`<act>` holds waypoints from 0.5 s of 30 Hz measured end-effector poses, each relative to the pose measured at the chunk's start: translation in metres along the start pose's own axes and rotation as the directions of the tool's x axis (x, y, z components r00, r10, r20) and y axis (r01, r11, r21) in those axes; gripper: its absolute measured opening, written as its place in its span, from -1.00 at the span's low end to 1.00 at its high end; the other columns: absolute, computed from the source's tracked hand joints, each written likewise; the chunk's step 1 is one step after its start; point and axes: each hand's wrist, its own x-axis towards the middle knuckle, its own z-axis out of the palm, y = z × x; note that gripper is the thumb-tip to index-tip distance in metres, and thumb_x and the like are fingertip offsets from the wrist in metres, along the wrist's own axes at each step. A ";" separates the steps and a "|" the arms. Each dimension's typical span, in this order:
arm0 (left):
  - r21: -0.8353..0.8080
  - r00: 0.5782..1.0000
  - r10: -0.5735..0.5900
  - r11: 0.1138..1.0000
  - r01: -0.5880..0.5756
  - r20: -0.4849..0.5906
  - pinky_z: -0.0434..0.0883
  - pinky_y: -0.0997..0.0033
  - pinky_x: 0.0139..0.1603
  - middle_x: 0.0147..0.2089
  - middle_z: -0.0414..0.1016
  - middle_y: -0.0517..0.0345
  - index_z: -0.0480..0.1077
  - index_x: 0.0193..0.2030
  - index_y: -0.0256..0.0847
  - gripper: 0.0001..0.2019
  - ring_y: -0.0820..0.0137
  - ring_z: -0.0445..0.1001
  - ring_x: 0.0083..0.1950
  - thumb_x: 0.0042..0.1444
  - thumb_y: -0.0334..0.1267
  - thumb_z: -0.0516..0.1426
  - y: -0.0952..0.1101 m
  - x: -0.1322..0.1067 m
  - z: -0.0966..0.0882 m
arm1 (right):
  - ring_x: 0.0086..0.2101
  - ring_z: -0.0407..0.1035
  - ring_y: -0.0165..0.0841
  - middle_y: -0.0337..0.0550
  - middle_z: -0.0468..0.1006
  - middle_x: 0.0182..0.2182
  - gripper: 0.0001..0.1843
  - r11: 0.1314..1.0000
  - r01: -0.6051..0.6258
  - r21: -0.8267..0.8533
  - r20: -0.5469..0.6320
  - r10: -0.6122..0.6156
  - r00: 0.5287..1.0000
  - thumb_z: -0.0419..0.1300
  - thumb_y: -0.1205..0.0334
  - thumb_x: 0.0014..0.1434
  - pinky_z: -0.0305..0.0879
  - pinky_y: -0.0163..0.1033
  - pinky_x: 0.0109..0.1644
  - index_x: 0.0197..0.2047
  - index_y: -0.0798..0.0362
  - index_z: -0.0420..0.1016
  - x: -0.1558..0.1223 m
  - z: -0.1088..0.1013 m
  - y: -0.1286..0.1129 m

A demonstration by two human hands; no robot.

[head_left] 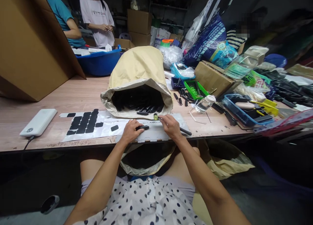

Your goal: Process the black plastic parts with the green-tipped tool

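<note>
My left hand (132,130) is closed round a slim black plastic piece (143,127), whose end points right, low over the table's front edge. My right hand (171,125) pinches a thin tool with a black handle (186,131). The tool's tip is at a small round yellow-green pot (156,116); whether it touches the contents I cannot tell. Just behind both hands, a beige sack (137,65) lies with its mouth towards me, filled with many black pieces (139,102). One black piece (142,113) rests on the sack's lower lip.
Black square pads (83,123) lie on a white sheet at left, near a white power bank (38,122). To the right are a green tray (195,89), a clear bottle (205,104) and a blue basket (246,110). An open sack (149,158) hangs below the table edge. Other people are beyond.
</note>
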 end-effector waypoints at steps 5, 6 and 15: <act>0.003 1.000 0.019 1.000 -0.019 0.006 0.42 0.20 -0.03 -0.25 0.49 0.14 0.63 -0.16 -0.06 -0.83 0.23 0.41 -0.13 0.09 -0.20 0.29 -0.003 0.000 0.000 | -0.21 0.38 -0.22 -0.10 0.56 -0.29 -0.74 0.990 0.034 -0.137 0.097 -0.021 0.995 0.10 0.26 0.37 0.30 -0.19 -0.14 -0.02 -0.08 0.61 0.005 0.005 0.040; 0.004 1.000 0.021 1.000 -0.021 0.007 0.43 0.20 -0.03 -0.25 0.49 0.14 0.62 -0.16 -0.06 -0.84 0.23 0.41 -0.13 0.11 -0.20 0.28 -0.004 0.001 0.000 | -0.21 0.38 -0.22 -0.10 0.56 -0.28 -0.73 0.989 0.036 -0.140 0.113 -0.021 0.993 0.10 0.27 0.36 0.30 -0.18 -0.13 -0.02 -0.08 0.61 0.004 0.006 0.044; -0.049 0.957 0.275 0.959 -0.280 -0.096 0.45 0.17 -0.02 -0.16 0.58 0.04 0.54 -0.07 -0.14 -0.80 0.24 0.48 -0.13 0.31 -0.16 0.11 0.026 -0.028 -0.004 | -0.16 0.37 -0.20 -0.08 0.55 -0.23 -0.73 0.994 -0.014 -0.109 0.159 0.032 0.987 0.09 0.23 0.36 0.32 -0.16 -0.06 0.00 -0.08 0.59 0.002 0.010 0.042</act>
